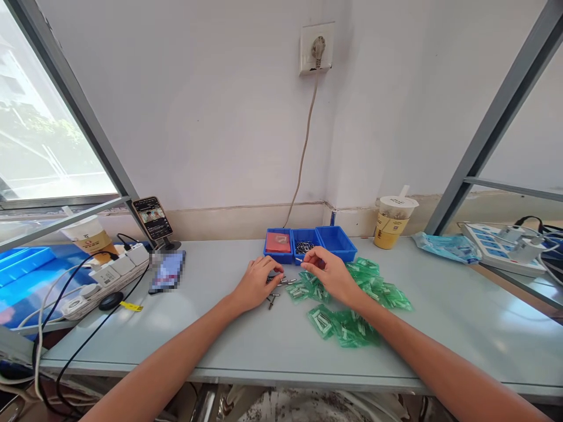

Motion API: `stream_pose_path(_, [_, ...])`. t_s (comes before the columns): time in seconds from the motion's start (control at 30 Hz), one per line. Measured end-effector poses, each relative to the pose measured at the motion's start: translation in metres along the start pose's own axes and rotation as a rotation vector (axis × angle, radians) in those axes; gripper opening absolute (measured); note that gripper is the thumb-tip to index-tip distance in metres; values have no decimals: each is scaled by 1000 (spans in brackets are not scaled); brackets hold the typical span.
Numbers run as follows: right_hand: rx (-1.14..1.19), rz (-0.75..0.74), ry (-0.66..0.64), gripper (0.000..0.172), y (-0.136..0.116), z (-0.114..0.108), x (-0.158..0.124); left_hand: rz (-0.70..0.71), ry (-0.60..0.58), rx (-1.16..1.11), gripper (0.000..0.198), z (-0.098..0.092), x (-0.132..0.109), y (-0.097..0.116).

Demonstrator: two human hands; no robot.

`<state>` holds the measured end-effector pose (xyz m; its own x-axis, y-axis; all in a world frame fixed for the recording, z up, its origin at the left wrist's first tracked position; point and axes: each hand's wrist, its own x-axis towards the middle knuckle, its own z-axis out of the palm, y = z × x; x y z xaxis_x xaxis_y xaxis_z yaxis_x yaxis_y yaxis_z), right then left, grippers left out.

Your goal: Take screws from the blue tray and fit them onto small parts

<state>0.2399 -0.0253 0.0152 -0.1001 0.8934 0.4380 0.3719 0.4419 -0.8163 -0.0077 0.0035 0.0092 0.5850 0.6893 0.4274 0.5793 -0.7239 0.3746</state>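
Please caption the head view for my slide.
Two hands sorting small metal pins beside green bags.

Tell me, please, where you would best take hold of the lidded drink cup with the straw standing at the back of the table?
Grip the drink cup around its side wall, below the lid, coming from the front, probably with the right hand, which is nearer. It stands upright with a straw through the lid, so a grasp from above looks awkward, and the wall is close behind it. The blue bins sit to its left.
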Motion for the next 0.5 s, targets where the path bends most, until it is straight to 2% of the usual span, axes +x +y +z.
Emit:
stream_pose_path(0.13, [244,187,-98,33,0,-1,2,4,-7,5,15,1,1,-1])
stream_pose_path(0.23, [393,262,-134,39,-1,-2,2,5,-6,11,16,1,1,-2])
stream_pose_path(0.37, [503,276,-123,37,-2,-2,2,4,-2,18,17,0,1,-2])
stream_pose_path(0.5, [379,202,-90,34,-1,1,2,2,1,19,16,1,1,-2])
